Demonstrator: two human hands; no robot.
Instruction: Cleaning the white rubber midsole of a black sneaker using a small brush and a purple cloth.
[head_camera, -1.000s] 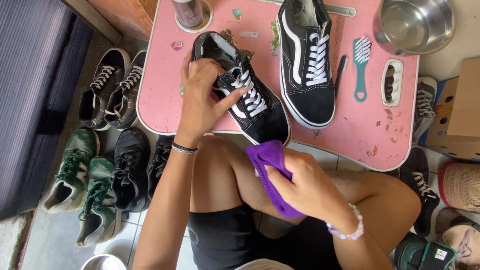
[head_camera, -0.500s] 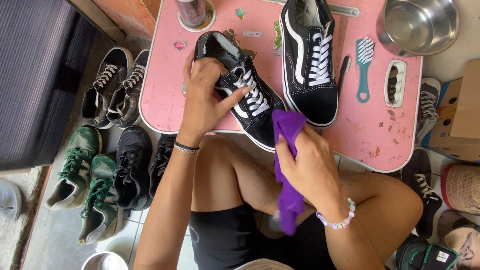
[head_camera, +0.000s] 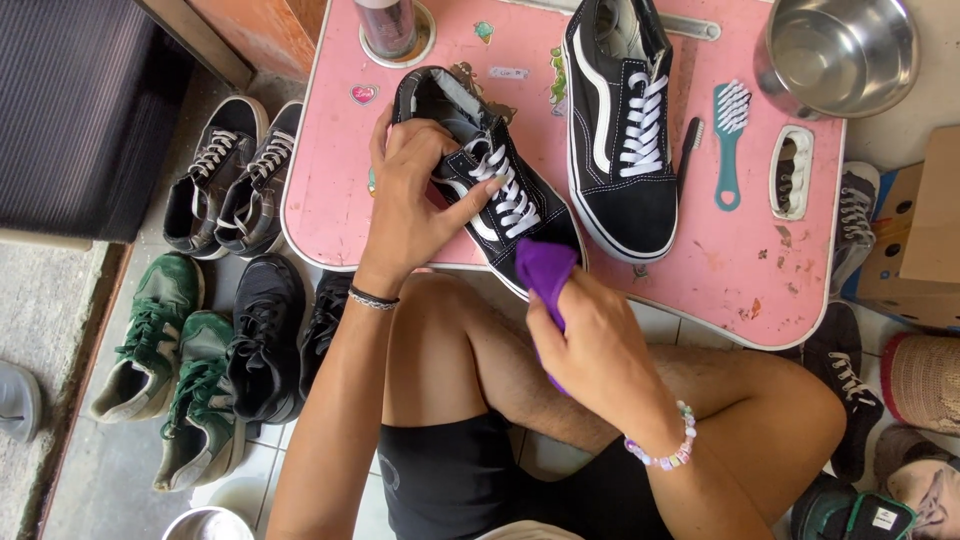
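Low over tiled floor sits a pink table (head_camera: 330, 190) with two black sneakers on it. The left hand (head_camera: 410, 195) curls around the nearer sneaker (head_camera: 490, 190), thumb by the white laces, fingers on its collar. The right hand (head_camera: 600, 350) is closed on a purple cloth (head_camera: 548, 270) pressed to that sneaker's toe at the table's front edge. The second sneaker (head_camera: 620, 130) lies just beside it. Two brushes rest near the right side: a teal one (head_camera: 730, 140) and a white one (head_camera: 790, 170). A steel bowl (head_camera: 840, 50) stands in the far corner; its inside looks bare.
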